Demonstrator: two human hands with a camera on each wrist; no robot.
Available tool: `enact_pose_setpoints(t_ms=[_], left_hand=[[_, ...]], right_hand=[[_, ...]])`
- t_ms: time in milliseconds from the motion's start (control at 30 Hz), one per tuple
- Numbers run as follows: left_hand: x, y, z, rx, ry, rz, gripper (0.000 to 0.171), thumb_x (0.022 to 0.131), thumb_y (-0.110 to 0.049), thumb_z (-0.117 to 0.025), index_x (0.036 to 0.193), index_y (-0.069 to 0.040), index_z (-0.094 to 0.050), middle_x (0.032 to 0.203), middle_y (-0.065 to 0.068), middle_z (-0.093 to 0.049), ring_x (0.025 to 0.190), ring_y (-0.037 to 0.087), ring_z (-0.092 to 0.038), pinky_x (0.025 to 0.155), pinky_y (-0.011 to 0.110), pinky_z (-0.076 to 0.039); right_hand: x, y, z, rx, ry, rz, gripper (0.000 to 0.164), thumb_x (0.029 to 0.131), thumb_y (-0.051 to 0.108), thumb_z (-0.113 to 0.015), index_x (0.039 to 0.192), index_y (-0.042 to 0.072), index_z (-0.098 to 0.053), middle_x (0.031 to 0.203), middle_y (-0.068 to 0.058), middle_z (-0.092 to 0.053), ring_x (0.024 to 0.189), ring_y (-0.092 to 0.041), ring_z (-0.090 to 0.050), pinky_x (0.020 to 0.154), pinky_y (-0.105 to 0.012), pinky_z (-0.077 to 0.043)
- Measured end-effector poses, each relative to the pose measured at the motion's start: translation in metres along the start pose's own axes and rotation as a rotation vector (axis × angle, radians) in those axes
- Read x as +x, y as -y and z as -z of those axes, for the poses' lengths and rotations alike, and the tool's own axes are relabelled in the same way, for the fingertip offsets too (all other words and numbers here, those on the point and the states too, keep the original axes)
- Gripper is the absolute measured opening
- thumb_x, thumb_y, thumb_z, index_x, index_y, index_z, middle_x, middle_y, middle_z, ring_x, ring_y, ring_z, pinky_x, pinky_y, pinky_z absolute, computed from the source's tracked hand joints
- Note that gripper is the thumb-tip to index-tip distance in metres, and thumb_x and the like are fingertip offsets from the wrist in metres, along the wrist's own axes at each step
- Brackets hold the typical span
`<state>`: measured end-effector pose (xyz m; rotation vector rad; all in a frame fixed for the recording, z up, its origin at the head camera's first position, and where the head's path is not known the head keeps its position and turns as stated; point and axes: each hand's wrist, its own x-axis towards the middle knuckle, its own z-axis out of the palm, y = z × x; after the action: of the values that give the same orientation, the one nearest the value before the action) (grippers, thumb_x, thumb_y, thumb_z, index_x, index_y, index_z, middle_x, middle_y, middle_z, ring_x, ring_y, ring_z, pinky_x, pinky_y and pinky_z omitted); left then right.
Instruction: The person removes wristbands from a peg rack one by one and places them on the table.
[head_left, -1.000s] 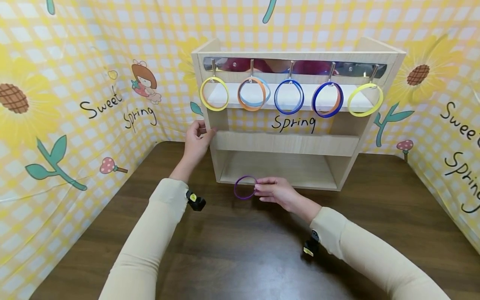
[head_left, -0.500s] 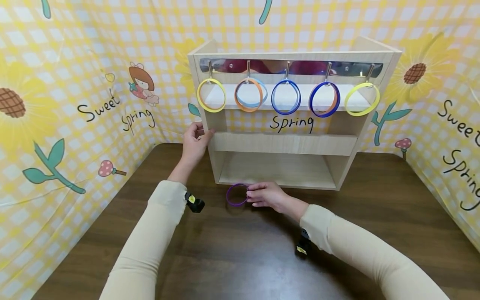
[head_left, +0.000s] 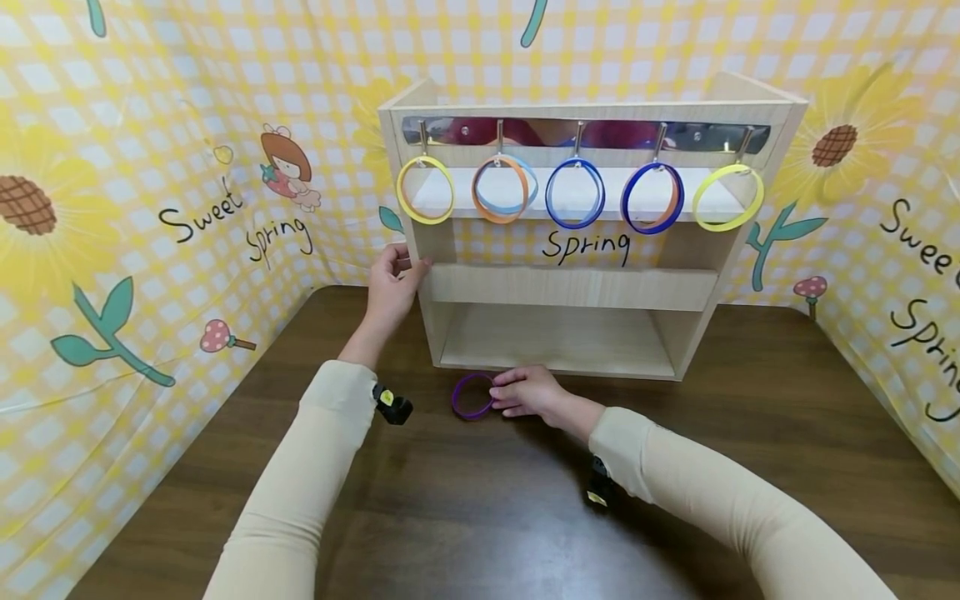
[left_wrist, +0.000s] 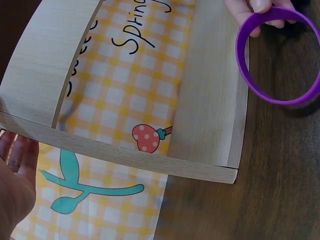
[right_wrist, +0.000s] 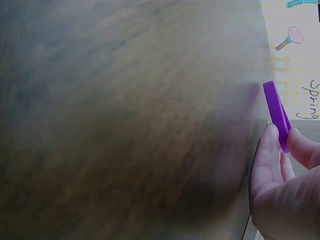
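My right hand (head_left: pixel 536 393) pinches a thin purple wristband (left_wrist: pixel 241 52) by one side, between thumb and fingers. The band stands out to the left of the fingertips, low over the table in front of the wooden shelf unit (head_left: pixel 573 287). In the right wrist view the purple band is seen nearly edge-on. My left hand (head_left: pixel 390 287) grips the unit's left side panel, thumb at the front edge and fingers around the outer side. From the left wrist view, that panel hides part of the left fingers.
A metal strip (head_left: pixel 540 133) with several hooks runs along the unit's top front. Yellow, orange, light blue and dark blue bands (head_left: pixel 652 229) hang from them. The brown table (head_left: pixel 465 517) extends in front, and yellow checked cloth (head_left: pixel 247 108) surrounds the sides and back.
My right hand has come down and slightly left with the purple wristband, nearer the table and away from the unit's front. My left hand has stayed on the side panel.
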<state>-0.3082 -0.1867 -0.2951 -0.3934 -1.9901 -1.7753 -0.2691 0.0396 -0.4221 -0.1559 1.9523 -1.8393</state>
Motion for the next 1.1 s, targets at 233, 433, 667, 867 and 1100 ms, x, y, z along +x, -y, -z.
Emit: enact_pose_setpoints(t_ms=[233, 433, 667, 867, 1100], left_hand=[[-0.0001, -0.0003, 0.0006, -0.005, 0.013, 0.003, 0.035, 0.089, 0.0, -0.061, 0.117, 0.018, -0.051, 0.105, 0.016, -0.057, 0.09, 0.013, -0.056, 0.074, 0.022, -0.048], [0.0003, 0.0003, -0.0002, -0.018, 0.003, -0.003, 0.036, 0.089, 0.0, -0.062, 0.117, 0.019, -0.051, 0.096, 0.001, -0.056, 0.088, 0.012, -0.055, 0.073, 0.022, -0.047], [0.0001, 0.0015, -0.0005, -0.011, -0.001, -0.007, 0.034, 0.089, -0.001, -0.063, 0.115, 0.018, -0.053, 0.095, 0.001, -0.057, 0.086, 0.011, -0.056, 0.072, 0.022, -0.047], [-0.0005, 0.0017, -0.0006, -0.007, 0.0, 0.0, 0.035, 0.089, -0.001, -0.062, 0.117, 0.018, -0.052, 0.095, 0.001, -0.057, 0.088, 0.013, -0.056, 0.072, 0.023, -0.048], [0.0001, 0.0021, -0.0009, -0.012, -0.006, 0.008, 0.035, 0.089, -0.002, -0.063, 0.117, 0.018, -0.052, 0.095, 0.0, -0.056, 0.089, 0.014, -0.056, 0.072, 0.022, -0.048]], right_hand=[[0.0009, -0.0002, -0.0015, -0.017, -0.002, 0.008, 0.035, 0.091, 0.002, -0.065, 0.122, -0.012, -0.058, 0.11, -0.023, -0.066, 0.092, -0.028, -0.069, 0.073, -0.035, -0.056], [0.002, 0.0014, -0.004, -0.034, -0.05, -0.007, 0.032, 0.089, 0.002, -0.067, 0.119, -0.009, -0.061, 0.104, -0.019, -0.069, 0.085, -0.023, -0.069, 0.069, -0.033, -0.056], [0.0017, 0.0024, -0.007, -0.039, -0.103, -0.028, 0.028, 0.087, 0.0, -0.069, 0.114, -0.007, -0.064, 0.098, -0.018, -0.07, 0.078, -0.019, -0.069, 0.065, -0.032, -0.056], [0.0036, 0.0014, -0.0082, -0.049, -0.122, -0.04, 0.027, 0.087, 0.001, -0.07, 0.113, -0.007, -0.066, 0.095, -0.017, -0.071, 0.077, -0.019, -0.069, 0.063, -0.032, -0.056], [0.0034, 0.0021, -0.0096, -0.078, -0.14, -0.041, 0.026, 0.087, 0.002, -0.07, 0.112, -0.005, -0.068, 0.094, -0.015, -0.072, 0.078, -0.02, -0.069, 0.063, -0.032, -0.056]])
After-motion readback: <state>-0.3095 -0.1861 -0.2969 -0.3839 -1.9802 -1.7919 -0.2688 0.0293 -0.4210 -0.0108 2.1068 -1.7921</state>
